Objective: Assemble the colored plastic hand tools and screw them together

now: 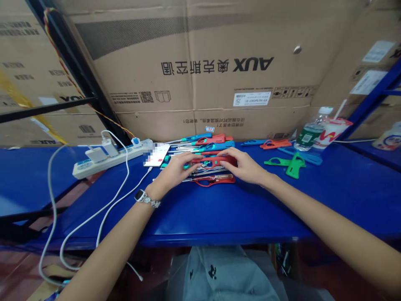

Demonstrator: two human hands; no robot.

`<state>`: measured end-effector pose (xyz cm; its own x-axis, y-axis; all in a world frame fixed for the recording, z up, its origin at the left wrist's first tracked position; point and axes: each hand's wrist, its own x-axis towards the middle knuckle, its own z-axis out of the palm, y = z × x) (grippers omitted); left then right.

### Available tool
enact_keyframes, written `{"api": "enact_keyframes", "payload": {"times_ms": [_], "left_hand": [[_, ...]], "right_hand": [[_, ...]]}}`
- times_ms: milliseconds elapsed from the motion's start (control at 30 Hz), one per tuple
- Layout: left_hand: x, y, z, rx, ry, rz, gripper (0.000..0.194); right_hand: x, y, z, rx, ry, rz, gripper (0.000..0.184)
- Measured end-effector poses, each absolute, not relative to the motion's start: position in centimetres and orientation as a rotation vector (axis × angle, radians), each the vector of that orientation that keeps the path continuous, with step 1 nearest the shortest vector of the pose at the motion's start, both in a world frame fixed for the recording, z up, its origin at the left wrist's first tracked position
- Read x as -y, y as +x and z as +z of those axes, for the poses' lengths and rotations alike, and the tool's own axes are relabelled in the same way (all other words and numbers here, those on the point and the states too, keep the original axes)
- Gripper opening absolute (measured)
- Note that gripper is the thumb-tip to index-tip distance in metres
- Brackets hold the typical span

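A red long-reach lighter [213, 161] lies level between my hands, over a row of others. My left hand [179, 168] has its fingers and thumb closed around the lighter's left part. At the other end my right hand [243, 166] grips it between thumb and fingers. Just nearer to me lies an opened red lighter half [219, 180] with its inner parts showing. Behind my hands are a blue lighter [219, 146] and several more with metal stems pointing left. My fingers hide parts of the row.
Green handle shells [294, 166] and an orange shell [275, 144] lie on the right. Behind them stand a water bottle [308, 133] and a red-and-white cup [332, 133]. A power strip [117, 159] with trailing cables is on the left. A cardboard box [213, 37] backs the blue table [225, 217].
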<state>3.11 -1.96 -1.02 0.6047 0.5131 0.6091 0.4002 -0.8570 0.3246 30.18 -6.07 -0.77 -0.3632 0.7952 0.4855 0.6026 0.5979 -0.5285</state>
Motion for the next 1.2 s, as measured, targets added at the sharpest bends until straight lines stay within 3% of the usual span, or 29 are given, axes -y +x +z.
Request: {"api": "enact_keyframes", "payload": {"times_ms": [233,367,633,933,1200], "left_hand": [[-0.7,2.6,-1.6,-1.084,2.604,1.082,0.024],[-1.0,0.7,-1.6,-1.199,2.565,0.957,0.011],[-1.0,0.0,-1.9,-1.144,2.631,0.757,0.019],[0.6,2.2,-1.1,-0.905,2.444,1.111,0.019],[3.1,4.8,-1.6,-0.703,2.01,0.999,0.02]], "right_hand": [[2.2,30.3,-1.1,2.195,-1.233,-0.003,0.011],[1.8,30.2,-1.6,2.272,-1.285,-0.183,0.012],[2.1,28.1,-1.8,2.3,-1.246,-0.215,0.016],[4.0,25.8,-0.6,2.2,-1.088,0.088,0.011],[6.8,25.3,-1.6,1.811,-0.947,0.88,0.026]]}}
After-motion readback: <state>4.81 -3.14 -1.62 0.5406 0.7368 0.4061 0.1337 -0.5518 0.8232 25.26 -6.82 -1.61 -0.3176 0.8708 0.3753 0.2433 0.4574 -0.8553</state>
